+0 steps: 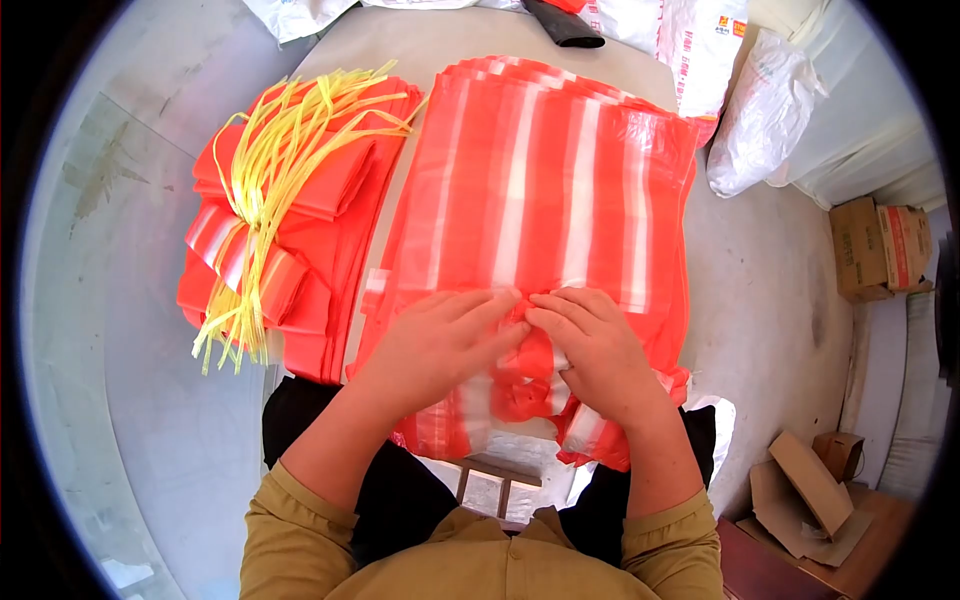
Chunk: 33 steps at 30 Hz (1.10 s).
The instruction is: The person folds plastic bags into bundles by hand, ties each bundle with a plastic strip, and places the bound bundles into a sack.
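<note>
A thick stack of red-and-white striped plastic bags (pixel 540 190) lies on the table in front of me. My left hand (pixel 450 345) and my right hand (pixel 590 350) meet at the near side of the stack, fingertips almost touching. Both have their fingers closed on a crumpled, gathered part of the top plastic bag (pixel 525 385); the exact pinch is partly hidden under the fingers. Loose bag ends hang over the near table edge. Left of the stack sit folded red bags (pixel 340 260), with a bundle of yellow plastic ties (pixel 262 200) lying across them.
White printed sacks (pixel 690 50) and a dark tube-like object (pixel 563 24) are at the far edge. Another white sack (pixel 765 115) stands at the right. Cardboard boxes (pixel 860 250) sit by the right wall, and an opened carton (pixel 805 505) lies lower right.
</note>
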### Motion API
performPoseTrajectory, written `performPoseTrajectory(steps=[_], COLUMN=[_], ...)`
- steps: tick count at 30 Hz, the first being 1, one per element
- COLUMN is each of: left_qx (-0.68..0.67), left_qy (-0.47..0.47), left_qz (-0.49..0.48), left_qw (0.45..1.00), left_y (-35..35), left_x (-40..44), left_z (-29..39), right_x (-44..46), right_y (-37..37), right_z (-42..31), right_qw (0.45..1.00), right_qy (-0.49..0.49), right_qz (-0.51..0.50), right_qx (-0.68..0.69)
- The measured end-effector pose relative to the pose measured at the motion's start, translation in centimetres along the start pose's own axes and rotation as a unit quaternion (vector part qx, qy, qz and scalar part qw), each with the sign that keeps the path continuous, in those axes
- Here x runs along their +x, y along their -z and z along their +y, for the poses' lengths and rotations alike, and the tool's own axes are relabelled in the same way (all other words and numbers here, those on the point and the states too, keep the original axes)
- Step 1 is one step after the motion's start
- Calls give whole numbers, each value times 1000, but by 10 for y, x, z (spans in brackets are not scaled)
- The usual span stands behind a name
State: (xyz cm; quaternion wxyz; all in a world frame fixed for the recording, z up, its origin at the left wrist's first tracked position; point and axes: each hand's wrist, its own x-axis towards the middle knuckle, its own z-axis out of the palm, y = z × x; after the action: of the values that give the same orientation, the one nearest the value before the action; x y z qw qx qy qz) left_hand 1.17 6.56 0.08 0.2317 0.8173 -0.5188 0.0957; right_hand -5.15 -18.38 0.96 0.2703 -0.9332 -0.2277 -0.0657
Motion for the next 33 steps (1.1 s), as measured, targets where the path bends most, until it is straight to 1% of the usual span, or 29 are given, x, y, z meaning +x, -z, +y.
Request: performPoseTrajectory(steps=[4,7,10,16,19,22,25,28,31,33], left_qx=[-6,-16,-21,-48,-55,-51,-41,-33,-27,-25], left_qy=[10,28,34,37,39,40,35,27,22,22], left_qz=[-4,-2,9,29,34,35,27,13,7,4], left_qw=[1000,999,999,998,997,997,998,999,999,999], left_y=[2,1,-1,-2,-2,-3,-3,-2,-4,-4], left_x=[2,2,3,5,5,5,4,3,1,1], left_z=[2,2,2,0,0,0,0,-2,-3,-3], right_x=[1,1,-4,-1,-3,-1,-3,-6,-5,-1], right_y=[2,8,6,6,7,6,2,-2,4,7], right_z=[-2,-13,-10,-10,-13,-15,-13,-11,-10,-13], right_qw=[1000,998,998,998,999,995,990,975,966,967], right_qy=[1,-33,-43,16,-16,-75,-72,-103,-139,-150], right_qz=[-4,-6,-5,57,41,35,44,56,12,-2], right_qx=[3,46,35,-7,4,60,111,188,220,208])
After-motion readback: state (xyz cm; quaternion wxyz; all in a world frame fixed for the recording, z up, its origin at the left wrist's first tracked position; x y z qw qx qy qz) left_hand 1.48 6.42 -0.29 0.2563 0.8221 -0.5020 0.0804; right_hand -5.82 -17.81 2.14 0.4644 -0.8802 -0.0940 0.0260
